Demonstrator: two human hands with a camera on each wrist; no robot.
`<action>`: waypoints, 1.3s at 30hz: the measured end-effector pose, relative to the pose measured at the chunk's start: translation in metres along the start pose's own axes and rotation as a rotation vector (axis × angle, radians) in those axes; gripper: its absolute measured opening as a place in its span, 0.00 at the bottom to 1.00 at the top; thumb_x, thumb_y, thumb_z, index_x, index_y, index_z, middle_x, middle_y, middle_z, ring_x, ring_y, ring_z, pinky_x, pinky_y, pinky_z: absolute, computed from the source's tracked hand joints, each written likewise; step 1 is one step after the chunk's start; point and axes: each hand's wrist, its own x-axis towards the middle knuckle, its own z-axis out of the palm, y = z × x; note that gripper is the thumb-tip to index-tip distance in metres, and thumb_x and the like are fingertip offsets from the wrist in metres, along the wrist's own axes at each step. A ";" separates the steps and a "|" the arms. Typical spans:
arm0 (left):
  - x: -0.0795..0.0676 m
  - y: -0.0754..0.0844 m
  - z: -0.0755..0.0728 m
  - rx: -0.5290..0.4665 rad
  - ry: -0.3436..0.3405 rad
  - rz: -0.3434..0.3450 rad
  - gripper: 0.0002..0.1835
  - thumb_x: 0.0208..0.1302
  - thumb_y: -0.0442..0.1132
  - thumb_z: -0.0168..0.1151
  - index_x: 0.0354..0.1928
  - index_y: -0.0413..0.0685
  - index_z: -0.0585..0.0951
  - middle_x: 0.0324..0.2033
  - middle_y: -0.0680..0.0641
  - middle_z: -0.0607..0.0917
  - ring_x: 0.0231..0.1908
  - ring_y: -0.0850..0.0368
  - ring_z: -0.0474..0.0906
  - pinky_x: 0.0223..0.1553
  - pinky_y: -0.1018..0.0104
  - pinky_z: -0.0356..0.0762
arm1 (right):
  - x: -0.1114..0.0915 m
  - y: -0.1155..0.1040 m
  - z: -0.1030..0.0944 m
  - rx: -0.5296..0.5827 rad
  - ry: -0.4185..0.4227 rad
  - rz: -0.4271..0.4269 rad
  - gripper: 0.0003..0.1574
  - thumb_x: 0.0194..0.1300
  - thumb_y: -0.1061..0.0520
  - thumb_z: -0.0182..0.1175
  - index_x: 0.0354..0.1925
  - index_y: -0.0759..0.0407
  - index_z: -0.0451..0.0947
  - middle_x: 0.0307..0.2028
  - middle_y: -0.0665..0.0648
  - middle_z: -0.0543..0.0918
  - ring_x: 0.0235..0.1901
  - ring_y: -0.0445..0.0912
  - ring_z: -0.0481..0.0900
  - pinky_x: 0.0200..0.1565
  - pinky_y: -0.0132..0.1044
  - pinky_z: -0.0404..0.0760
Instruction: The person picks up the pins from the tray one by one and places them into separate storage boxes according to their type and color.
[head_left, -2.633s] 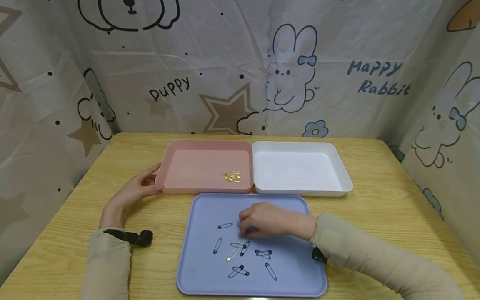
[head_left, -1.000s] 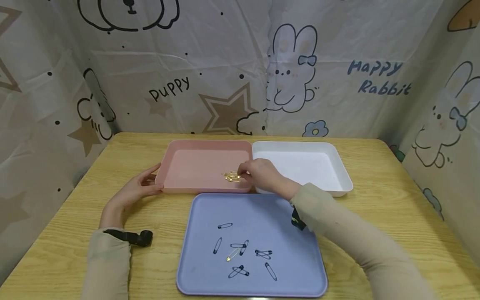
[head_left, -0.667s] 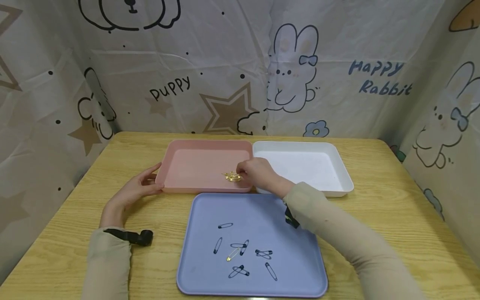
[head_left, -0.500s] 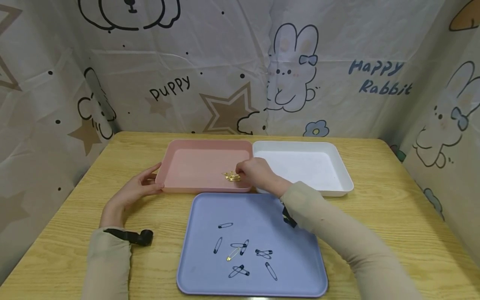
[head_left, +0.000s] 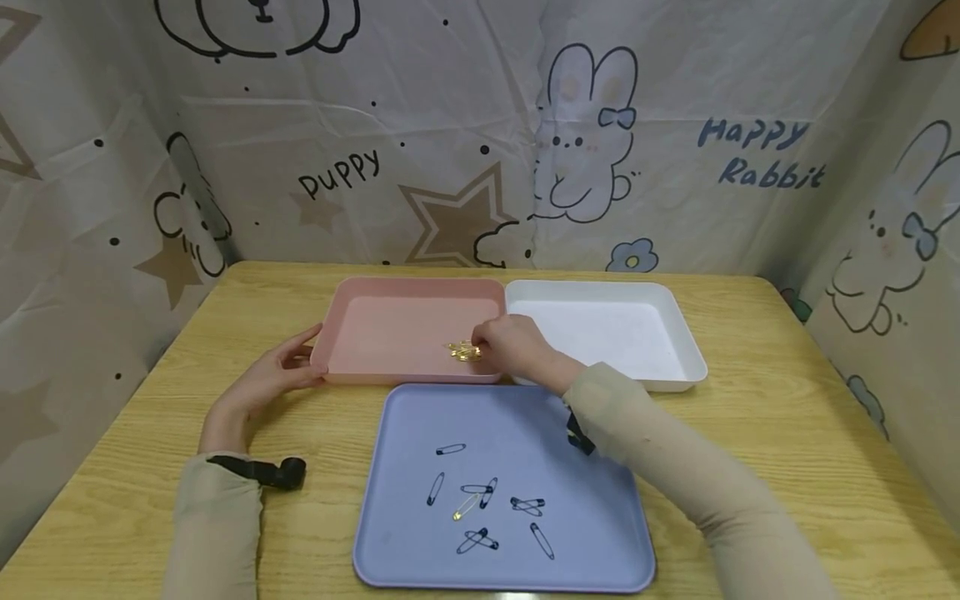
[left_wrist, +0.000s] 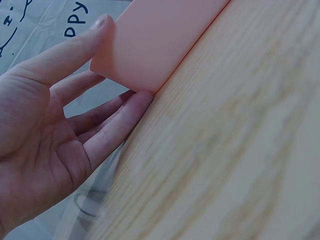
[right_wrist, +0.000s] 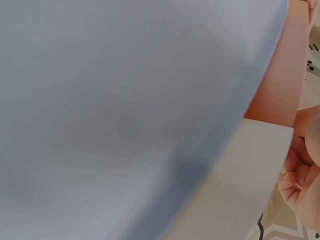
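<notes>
Far left on the bench (head_left: 135,475), it's the left hand (head_left: 272,377), thumb and fingers apart, resting against the near-left corner of the pink tray (head_left: 397,325). And at that tray's right end, a tight bunch of gold safety pins (head_left: 462,351)! Nearer us, the blue tray (head_left: 592,542) carries black safety pins (head_left: 542,542), several crossing, a lone gold pin (head_left: 464,508) among them. Here's the right hand (head_left: 517,343), fingers curled beside the bunch; can't tell whether they pinch one. Rightmost, the white tray (head_left: 607,325), alongside the pink.
</notes>
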 end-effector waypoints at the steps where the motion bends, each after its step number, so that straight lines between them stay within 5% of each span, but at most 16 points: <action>1: 0.000 0.000 0.000 0.001 0.000 -0.001 0.41 0.61 0.40 0.58 0.71 0.51 0.47 0.53 0.33 0.64 0.40 0.64 0.76 0.43 0.72 0.75 | -0.002 0.000 -0.002 0.011 0.002 -0.001 0.08 0.57 0.61 0.59 0.35 0.54 0.83 0.32 0.49 0.84 0.29 0.42 0.79 0.33 0.37 0.77; 8: 0.000 0.002 0.000 -0.001 -0.006 -0.004 0.41 0.62 0.39 0.58 0.71 0.51 0.46 0.55 0.32 0.63 0.41 0.66 0.75 0.44 0.72 0.75 | -0.014 -0.006 -0.018 0.054 0.000 -0.075 0.06 0.57 0.58 0.61 0.35 0.53 0.83 0.31 0.49 0.81 0.28 0.41 0.77 0.32 0.35 0.76; 16: 0.001 0.000 -0.001 -0.002 0.010 0.000 0.41 0.62 0.39 0.58 0.71 0.50 0.47 0.53 0.33 0.64 0.40 0.65 0.75 0.43 0.72 0.75 | -0.037 -0.024 -0.025 0.078 0.029 -0.287 0.05 0.55 0.55 0.64 0.33 0.52 0.83 0.31 0.47 0.83 0.30 0.38 0.78 0.35 0.30 0.77; 24: 0.002 0.000 0.000 0.013 0.002 -0.003 0.40 0.62 0.39 0.57 0.71 0.50 0.47 0.53 0.32 0.64 0.39 0.66 0.75 0.42 0.74 0.75 | -0.062 -0.035 -0.020 0.148 -0.054 -0.440 0.05 0.56 0.54 0.63 0.34 0.49 0.82 0.30 0.44 0.81 0.30 0.36 0.78 0.33 0.25 0.74; 39: 0.001 0.001 0.000 0.015 0.004 -0.017 0.41 0.61 0.40 0.58 0.71 0.52 0.47 0.54 0.32 0.63 0.40 0.66 0.75 0.43 0.74 0.74 | -0.089 -0.048 -0.005 0.235 -0.250 -0.595 0.09 0.58 0.48 0.61 0.38 0.45 0.81 0.34 0.40 0.79 0.27 0.27 0.68 0.32 0.14 0.62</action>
